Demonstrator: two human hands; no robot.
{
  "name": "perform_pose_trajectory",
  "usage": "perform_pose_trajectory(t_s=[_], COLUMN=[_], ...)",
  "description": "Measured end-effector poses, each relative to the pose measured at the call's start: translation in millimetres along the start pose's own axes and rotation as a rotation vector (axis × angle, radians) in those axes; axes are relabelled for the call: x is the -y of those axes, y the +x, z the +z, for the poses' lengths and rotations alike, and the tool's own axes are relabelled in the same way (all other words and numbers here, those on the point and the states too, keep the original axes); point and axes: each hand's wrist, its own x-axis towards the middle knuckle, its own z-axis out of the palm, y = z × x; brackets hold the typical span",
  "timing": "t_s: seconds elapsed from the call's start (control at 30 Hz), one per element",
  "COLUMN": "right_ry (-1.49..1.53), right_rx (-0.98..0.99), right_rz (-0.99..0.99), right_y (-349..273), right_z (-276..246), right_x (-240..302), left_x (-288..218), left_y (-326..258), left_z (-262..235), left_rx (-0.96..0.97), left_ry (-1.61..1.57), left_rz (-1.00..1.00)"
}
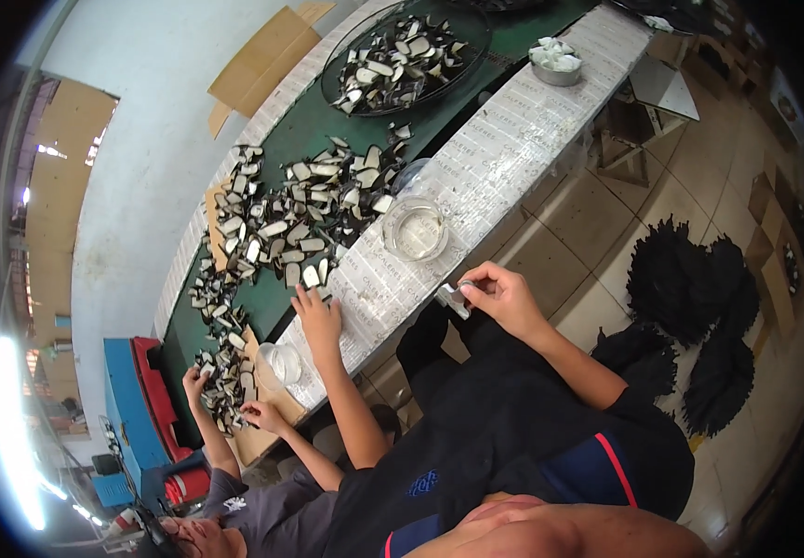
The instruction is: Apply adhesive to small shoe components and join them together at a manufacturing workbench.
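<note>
My left hand [319, 323] reaches over the table's wrapped edge, fingers stretched apart and nothing visible in them. Its fingertips are by the near border of a large spread of small rounded pieces [299, 232], pale on one face and black on the other. Held low in front of the table edge, my right hand [504, 296] pinches a small pale-and-dark piece [455, 292] between thumb and fingers. Exactly what kind of piece it is I cannot make out. A round clear glass dish [418, 230] stands on the wrapped edge between both hands, farther off.
A co-worker's hands [262, 416] handle similar pieces at the left, by a second clear dish [282, 364]. Farther along are a large round tray [400, 65] heaped with pieces and a metal bowl [556, 63] of white lumps. Black bundles [685, 284] lie on the tiled floor at right.
</note>
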Motion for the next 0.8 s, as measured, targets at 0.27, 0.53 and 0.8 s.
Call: perform_pose_trajectory(t_s=[0.27, 0.53, 0.8], right_ry=[-0.007, -0.039, -0.072], right_rx=[0.010, 0.025, 0.074], right_rz=[-0.013, 0.046, 0.046], right_y=[2.9, -4.0, -2.6], right_z=[13.1, 12.8, 31.2], right_x=[-2.4, -8.4, -8.7], left_x=[-14.5, -6.6, -27.4], left_y=[-38.8, -77.3, -113.6], left_z=[4.6, 2.6, 27.3], left_rx=[-0.465, -0.495, -0.332], left_ry=[-0.451, -0.685, -0.352], left_rz=[0.005, -0.193, 0.185])
